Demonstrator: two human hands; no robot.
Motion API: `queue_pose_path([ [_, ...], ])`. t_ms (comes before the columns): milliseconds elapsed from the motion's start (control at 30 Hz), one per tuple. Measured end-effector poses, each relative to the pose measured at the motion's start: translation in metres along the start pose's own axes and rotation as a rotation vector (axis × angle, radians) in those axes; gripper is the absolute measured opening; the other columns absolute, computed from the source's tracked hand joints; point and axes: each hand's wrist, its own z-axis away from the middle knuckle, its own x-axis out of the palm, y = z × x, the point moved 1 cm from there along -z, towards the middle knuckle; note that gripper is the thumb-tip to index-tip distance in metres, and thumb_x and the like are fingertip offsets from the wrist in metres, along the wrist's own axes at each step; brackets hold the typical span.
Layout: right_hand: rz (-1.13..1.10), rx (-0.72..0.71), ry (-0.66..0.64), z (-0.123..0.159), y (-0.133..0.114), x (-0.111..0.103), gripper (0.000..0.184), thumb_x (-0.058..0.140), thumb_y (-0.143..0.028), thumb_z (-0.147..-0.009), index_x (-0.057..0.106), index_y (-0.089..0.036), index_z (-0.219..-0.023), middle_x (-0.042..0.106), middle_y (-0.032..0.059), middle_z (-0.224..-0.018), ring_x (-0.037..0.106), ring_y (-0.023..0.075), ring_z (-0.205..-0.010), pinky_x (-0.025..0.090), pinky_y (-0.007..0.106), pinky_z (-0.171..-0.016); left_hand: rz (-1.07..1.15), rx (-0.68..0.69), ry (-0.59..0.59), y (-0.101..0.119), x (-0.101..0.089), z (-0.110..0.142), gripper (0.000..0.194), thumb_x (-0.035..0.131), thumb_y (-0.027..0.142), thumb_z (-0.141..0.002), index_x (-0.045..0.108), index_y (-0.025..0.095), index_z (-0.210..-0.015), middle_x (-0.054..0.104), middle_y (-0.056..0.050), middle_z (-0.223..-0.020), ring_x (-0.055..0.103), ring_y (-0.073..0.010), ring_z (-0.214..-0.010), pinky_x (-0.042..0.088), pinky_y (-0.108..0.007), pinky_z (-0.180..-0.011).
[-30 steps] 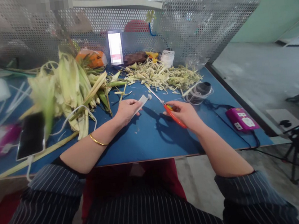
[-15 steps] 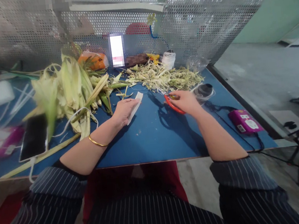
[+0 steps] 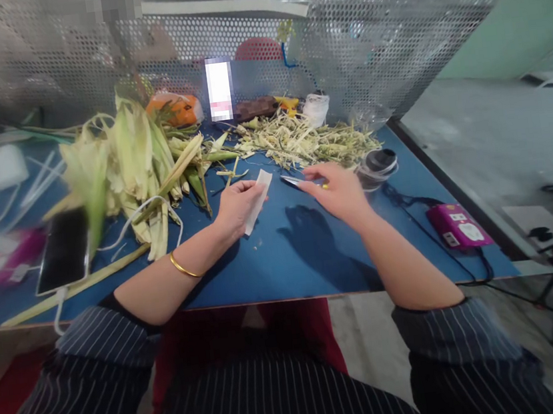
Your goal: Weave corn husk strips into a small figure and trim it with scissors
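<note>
Scissors point(image 3: 293, 180) mostly hidden behind the right hand point(image 3: 339, 192)

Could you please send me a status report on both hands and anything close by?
Left hand holding flat off-white strip; right hand holding silver-bladed scissors. Dark round spool close beside right hand. Pale-green shredded leaves piled beyond.

Setting: makeshift craft workspace, as shown by blue worktop point(image 3: 284, 266) against perforated metal mesh point(image 3: 244, 26), piled husks point(image 3: 138, 150), trimmed scraps point(image 3: 306, 141), cord spool point(image 3: 379, 164) and concrete floor point(image 3: 489, 134).
</note>
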Motion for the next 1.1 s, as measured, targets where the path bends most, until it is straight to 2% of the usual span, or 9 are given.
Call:
queue_pose_path([
  [67,-0.377,0.140,-0.122,-0.005,-0.022,0.022,0.038,0.069,-0.052,-0.079,0.068,-0.019,-0.099,0.072,0.0070,-0.091,0.065,0.0204,-0.083,0.051,0.036,-0.078,0.058,0.031,-0.024,-0.001,0.001,0.002,0.013,0.073,0.019,-0.077,0.060,0.016,-0.075,0.062,0.002,-0.062,0.060,-0.0091,-0.056,0.042,-0.021,-0.052],
  [133,-0.589,0.224,-0.210,-0.008,-0.039,0.044,0.040,0.073,-0.055,-0.073,0.064,-0.019,-0.088,0.071,0.0046,-0.083,0.064,0.0172,-0.077,0.050,0.031,-0.070,0.101,0.043,-0.011,0.000,0.001,0.004,0.013,0.073,0.013,-0.075,0.061,0.016,-0.073,0.062,0.003,-0.061,0.054,-0.0065,-0.051,0.041,-0.020,-0.051],
  [233,-0.774,0.298,-0.195,-0.009,-0.049,0.067,0.040,0.079,-0.053,-0.066,0.059,-0.020,-0.078,0.065,0.0001,-0.073,0.060,0.0129,-0.067,0.049,0.028,-0.064,0.111,-0.016,0.046,0.004,0.000,0.003,0.013,0.071,0.008,-0.075,0.061,0.016,-0.073,0.061,0.004,-0.059,0.054,-0.0067,-0.051,0.040,-0.020,-0.051],
  [333,-0.915,0.341,-0.172,-0.007,-0.044,0.072,0.036,0.079,-0.048,-0.066,0.059,-0.020,-0.076,0.062,-0.0022,-0.069,0.059,0.0113,-0.064,0.048,0.025,-0.060,0.121,-0.067,0.028,0.005,0.001,0.002,0.011,0.071,0.011,-0.078,0.062,0.015,-0.074,0.064,0.002,-0.061,0.059,-0.0091,-0.055,0.043,-0.022,-0.054],
  [433,-0.924,0.311,-0.146,-0.006,-0.036,0.067,0.030,0.077,-0.044,-0.069,0.064,-0.021,-0.081,0.061,-0.0027,-0.067,0.056,0.0103,-0.061,0.046,0.024,-0.058,0.105,-0.078,-0.033,0.000,0.002,0.001,0.009,0.071,0.013,-0.079,0.064,0.014,-0.074,0.068,-0.002,-0.065,0.059,-0.0094,-0.055,0.042,-0.023,-0.054],
  [567,-0.863,0.261,-0.107,-0.007,-0.029,0.062,0.025,0.072,-0.045,-0.074,0.066,-0.020,-0.074,0.055,-0.0030,-0.060,0.046,0.0091,-0.054,0.041,0.025,-0.053,0.031,-0.096,-0.137,-0.005,0.002,0.002,0.008,0.075,0.014,-0.076,0.067,0.013,-0.074,0.066,-0.001,-0.065,0.053,-0.0066,-0.051,0.039,-0.021,-0.052],
  [733,-0.806,0.299,-0.056,-0.012,-0.019,0.057,0.027,0.070,-0.047,-0.074,0.063,-0.021,-0.074,0.051,-0.0032,-0.058,0.043,0.0097,-0.052,0.039,0.026,-0.053,-0.120,-0.063,-0.276,-0.002,-0.002,0.003,0.029,0.069,0.042,-0.084,0.075,0.014,-0.078,0.070,-0.006,-0.073,0.057,-0.0079,-0.057,0.038,-0.020,-0.052],
  [900,-0.778,0.293,-0.018,-0.019,-0.011,0.048,0.030,0.069,-0.051,-0.073,0.061,-0.022,-0.072,0.050,-0.0025,-0.059,0.042,0.0104,-0.053,0.038,0.027,-0.053,-0.312,-0.073,-0.391,-0.001,-0.003,0.002,0.018,0.073,0.029,-0.079,0.080,0.013,-0.081,0.076,-0.012,-0.080,0.061,-0.0109,-0.059,0.043,-0.021,-0.054],
  [1100,-0.785,0.276,0.023,-0.021,-0.011,0.046,0.025,0.070,-0.045,-0.074,0.061,-0.022,-0.069,0.049,-0.0024,-0.057,0.041,0.0104,-0.053,0.037,0.028,-0.053,-0.418,-0.071,-0.460,-0.001,-0.006,-0.001,0.018,0.075,0.029,-0.075,0.081,0.013,-0.078,0.077,-0.015,-0.079,0.053,-0.0083,-0.050,0.037,-0.021,-0.047],
])
